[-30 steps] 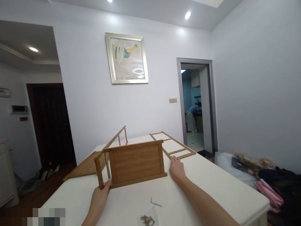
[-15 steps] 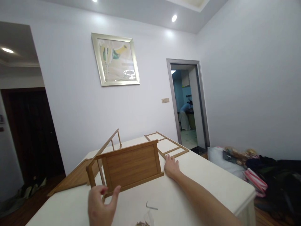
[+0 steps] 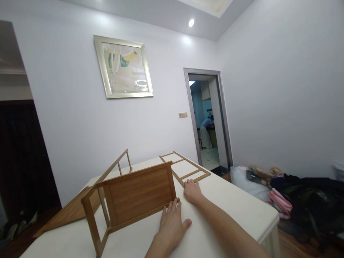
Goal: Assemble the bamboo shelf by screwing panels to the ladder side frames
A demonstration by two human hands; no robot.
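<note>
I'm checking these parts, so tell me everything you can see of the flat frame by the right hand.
The flat frame is brown and looks wooden, with slim side rails joined by crossbars and open gaps between. It lies on the white table, near its right edge. The right hand partly hides the near left corner, where its fingers appear to touch.

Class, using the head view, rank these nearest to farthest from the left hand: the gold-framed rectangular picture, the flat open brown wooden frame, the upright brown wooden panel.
1. Upright brown wooden panel: beside the left hand, mostly leftward.
2. Flat open brown wooden frame: ahead, by the right hand.
3. Gold-framed rectangular picture: high on the white wall.
</note>
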